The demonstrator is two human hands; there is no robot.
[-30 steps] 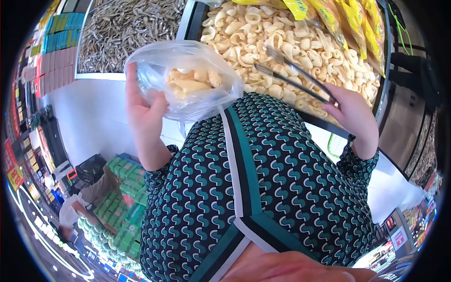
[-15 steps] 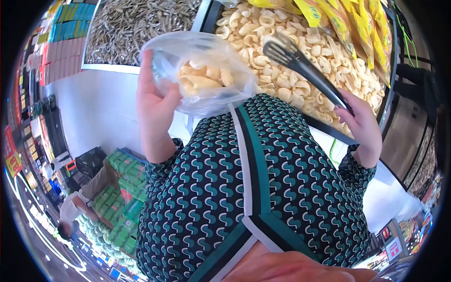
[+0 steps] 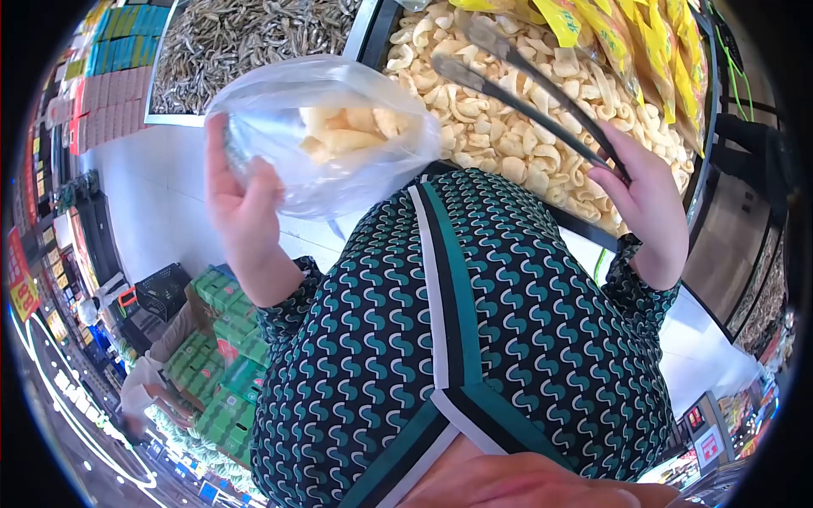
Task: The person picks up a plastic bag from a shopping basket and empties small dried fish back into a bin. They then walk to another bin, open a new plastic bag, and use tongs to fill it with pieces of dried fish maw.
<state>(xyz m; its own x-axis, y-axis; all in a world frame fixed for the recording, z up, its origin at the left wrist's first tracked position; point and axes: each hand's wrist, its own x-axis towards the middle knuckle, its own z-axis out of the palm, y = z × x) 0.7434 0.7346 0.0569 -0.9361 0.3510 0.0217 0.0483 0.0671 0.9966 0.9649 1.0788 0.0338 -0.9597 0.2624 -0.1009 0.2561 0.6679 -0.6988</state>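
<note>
My left hand (image 3: 246, 199) grips the rim of a clear plastic bag (image 3: 364, 190), fingers and thumb on its left side. Inside the bag lie several pale yellow puffed snack pieces (image 3: 343, 140). My right hand (image 3: 644, 190) is closed round the handle end of black tongs (image 3: 555, 123). The two arms of the tongs are spread apart, their tips blurred and with nothing visible between them. They hover over a wide bin of curled, puffed snacks (image 3: 500, 148), to the right of the bag.
Left of the snack bin is a tray of small dried fish (image 3: 254, 51). Yellow packets (image 3: 627, 51) lie along the bin's far right. Green boxes (image 3: 224, 372) are stacked at the lower left, with another person (image 3: 152, 394) bending beside them.
The tongs have gone from closed to spread, and their tips have shifted left and up. My left hand and the bag have moved left.
</note>
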